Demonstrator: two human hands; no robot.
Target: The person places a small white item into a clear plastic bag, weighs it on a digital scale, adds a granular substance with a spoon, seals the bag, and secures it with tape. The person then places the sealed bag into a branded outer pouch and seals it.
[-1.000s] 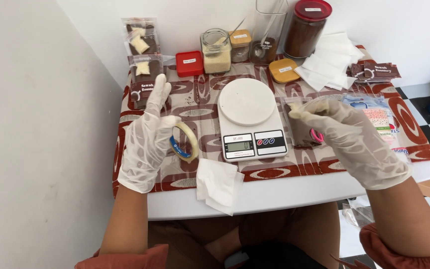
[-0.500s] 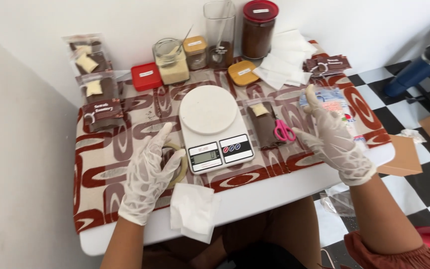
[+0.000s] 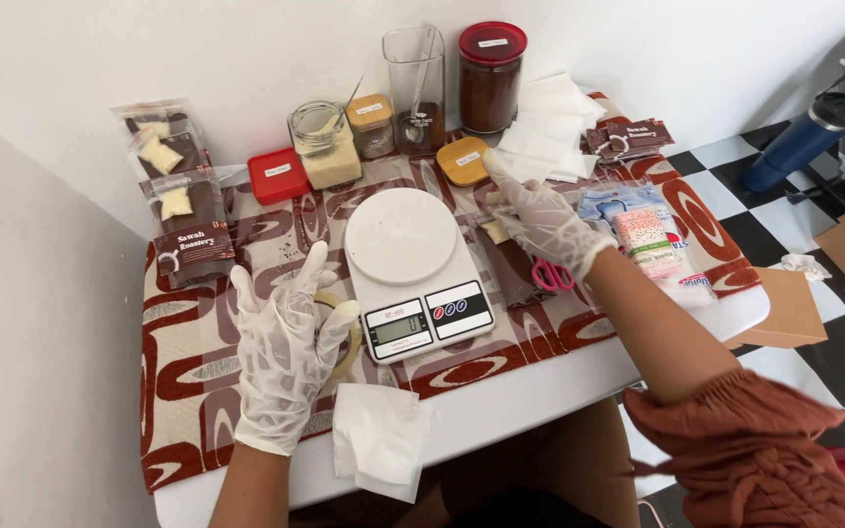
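My left hand (image 3: 288, 354), in a thin white glove, lies flat with fingers spread on a roll of clear tape (image 3: 352, 337) on the patterned mat, just left of the white kitchen scale (image 3: 408, 264). My gloved right hand (image 3: 542, 221) is right of the scale's round plate. It pinches the clear top of a packet (image 3: 512, 276) holding brown powder and a small yellowish sachet, and its index finger stretches toward the white paper sheets (image 3: 552, 132). Pink scissors (image 3: 552, 277) lie beside the packet, partly under my wrist.
Along the wall stand a red-lidded jar of brown powder (image 3: 491, 80), a tall clear container (image 3: 416, 86), small jars (image 3: 325, 145), a red box (image 3: 278, 176) and an orange lid (image 3: 463, 160). Filled packets (image 3: 186, 210) lie far left. A white tissue (image 3: 378, 440) overhangs the front edge. A blue bottle (image 3: 802, 142) stands on the floor.
My right hand has moved up and back from the scissors to the packet's top beside the scale plate. My left hand stays on the tape roll. The camera has shifted.
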